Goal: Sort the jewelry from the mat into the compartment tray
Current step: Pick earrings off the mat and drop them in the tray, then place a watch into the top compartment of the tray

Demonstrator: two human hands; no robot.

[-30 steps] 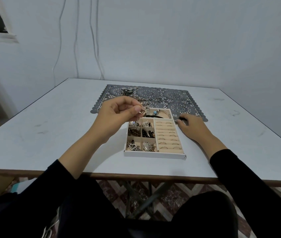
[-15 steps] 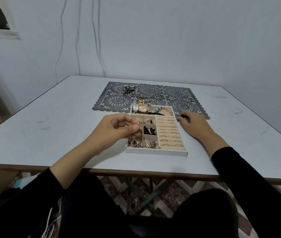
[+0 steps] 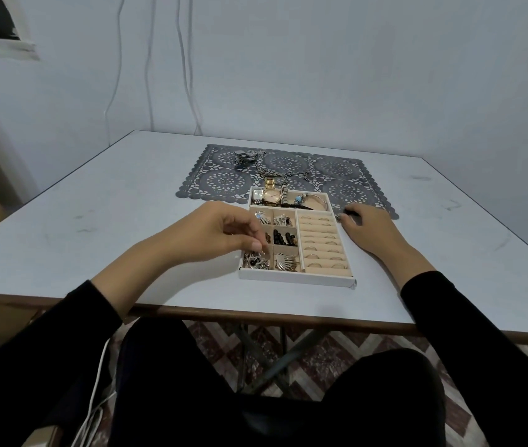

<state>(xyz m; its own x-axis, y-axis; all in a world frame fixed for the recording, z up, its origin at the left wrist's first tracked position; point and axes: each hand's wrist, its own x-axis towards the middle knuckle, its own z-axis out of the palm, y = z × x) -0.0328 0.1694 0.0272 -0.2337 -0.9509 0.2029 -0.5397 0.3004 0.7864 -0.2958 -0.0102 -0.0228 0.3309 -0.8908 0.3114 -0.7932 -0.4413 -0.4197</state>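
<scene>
The white compartment tray [image 3: 295,278] sits on the table just in front of the dark lace mat [image 3: 337,167]. My left hand [image 3: 220,235] hovers over the tray's near-left compartment of silver pieces [image 3: 256,262], thumb and fingertips pinched together on a small jewelry piece that is mostly hidden. My right hand [image 3: 370,229] rests palm down beside the tray's right wall, fingertips touching a small dark piece [image 3: 349,213] at the mat's edge. A chain necklace [image 3: 288,174] and a dark watch [image 3: 245,157] lie on the mat.
The tray's far compartment holds a gold watch [image 3: 270,195] and a blue-beaded bracelet [image 3: 299,198]; ring rolls [image 3: 320,243] fill its right side. Black beads [image 3: 285,238] lie mid-tray. The table's front edge [image 3: 256,312] is close to my lap. Cables hang on the wall.
My left hand came down and toward me from above the tray's far end to its near-left compartment, still pinched. The right hand stayed beside the tray.
</scene>
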